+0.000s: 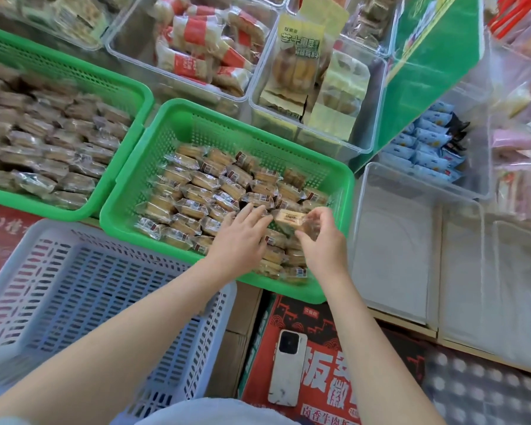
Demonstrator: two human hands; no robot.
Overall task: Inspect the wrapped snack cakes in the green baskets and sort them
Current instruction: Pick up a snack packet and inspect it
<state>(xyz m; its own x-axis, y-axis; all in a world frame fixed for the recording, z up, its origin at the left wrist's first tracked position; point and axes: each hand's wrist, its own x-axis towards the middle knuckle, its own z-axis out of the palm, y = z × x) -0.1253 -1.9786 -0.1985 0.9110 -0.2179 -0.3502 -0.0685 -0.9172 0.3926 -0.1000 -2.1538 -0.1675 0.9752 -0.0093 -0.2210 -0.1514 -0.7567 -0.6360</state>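
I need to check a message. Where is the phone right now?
In the head view, the white phone lies face down at the bottom centre on a red printed carton, just right of the grey-blue basket and below the nearer green basket.

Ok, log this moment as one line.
right hand: holds cake | left hand: on cakes | site: green basket

A red carton [319,348] carries a white phone [287,368] and the green basket's [193,118] near edge.

A wrapped snack cake [289,218] is pinched by the right hand [321,240] above a green basket [178,124]; the left hand [241,237] is laid flat beside it.
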